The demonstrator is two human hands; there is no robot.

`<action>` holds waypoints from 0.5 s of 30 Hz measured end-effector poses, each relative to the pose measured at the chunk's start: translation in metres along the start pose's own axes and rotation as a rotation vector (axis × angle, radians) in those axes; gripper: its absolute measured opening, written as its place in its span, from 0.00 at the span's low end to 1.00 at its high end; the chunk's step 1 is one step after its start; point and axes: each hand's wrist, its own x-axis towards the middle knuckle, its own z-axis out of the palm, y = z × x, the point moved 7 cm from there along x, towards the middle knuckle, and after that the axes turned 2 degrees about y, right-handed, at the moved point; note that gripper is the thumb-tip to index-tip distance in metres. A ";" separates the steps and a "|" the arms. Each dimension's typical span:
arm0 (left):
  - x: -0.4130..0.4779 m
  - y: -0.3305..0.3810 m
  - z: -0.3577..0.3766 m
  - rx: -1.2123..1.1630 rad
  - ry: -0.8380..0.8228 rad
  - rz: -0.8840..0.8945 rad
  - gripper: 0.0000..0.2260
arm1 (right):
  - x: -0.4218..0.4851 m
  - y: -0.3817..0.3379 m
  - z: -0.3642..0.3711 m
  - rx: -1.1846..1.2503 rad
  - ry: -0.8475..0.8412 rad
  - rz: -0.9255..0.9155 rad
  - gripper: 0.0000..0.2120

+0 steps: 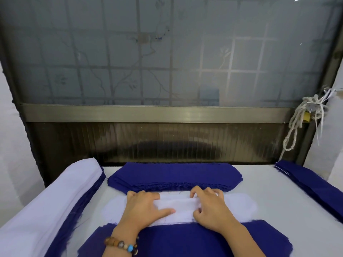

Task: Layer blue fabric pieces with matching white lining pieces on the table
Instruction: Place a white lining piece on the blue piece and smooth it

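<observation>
Lining piece, long axis left-right, under left hand and right hand

White lining piece lies flat at frame centre, between blue stack above and blue piece below.

The white lining piece fills a narrow lane between 2 blue stacks, the far stack and the near stack. A white pile walls my left and blue pieces my right. I can pass over bare table at far right.
</observation>
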 end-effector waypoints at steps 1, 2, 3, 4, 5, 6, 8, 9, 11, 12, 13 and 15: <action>-0.001 -0.010 0.000 -0.020 -0.016 -0.032 0.37 | 0.000 0.006 -0.002 -0.032 -0.002 0.017 0.17; -0.001 -0.018 -0.002 -0.041 -0.031 -0.057 0.38 | 0.000 0.013 -0.005 -0.062 -0.001 0.038 0.18; -0.002 -0.026 -0.004 -0.068 -0.043 -0.080 0.36 | 0.000 0.021 -0.007 -0.082 -0.005 0.070 0.19; -0.003 -0.032 -0.006 -0.103 -0.046 -0.100 0.33 | -0.001 0.030 -0.010 -0.096 -0.014 0.112 0.19; -0.004 -0.038 -0.009 -0.146 -0.042 -0.120 0.29 | -0.002 0.040 -0.013 -0.110 -0.022 0.161 0.18; -0.005 -0.042 -0.012 -0.189 -0.032 -0.137 0.27 | -0.004 0.050 -0.016 -0.131 -0.022 0.213 0.18; -0.008 -0.050 -0.016 -0.267 -0.001 -0.160 0.24 | -0.009 0.068 -0.024 -0.178 0.008 0.321 0.16; -0.009 -0.052 -0.019 -0.317 0.031 -0.160 0.22 | -0.013 0.076 -0.029 -0.189 0.028 0.378 0.15; -0.009 -0.055 -0.029 -0.428 0.132 -0.147 0.18 | -0.019 0.091 -0.034 -0.199 0.057 0.496 0.14; -0.009 -0.056 -0.034 -0.463 0.172 -0.142 0.16 | -0.022 0.096 -0.036 -0.210 0.069 0.547 0.14; -0.009 -0.058 -0.037 -0.471 0.191 -0.143 0.15 | -0.025 0.101 -0.038 -0.221 0.083 0.594 0.14; -0.009 -0.063 -0.035 -0.431 0.158 -0.162 0.13 | -0.030 0.108 -0.041 -0.224 0.118 0.675 0.15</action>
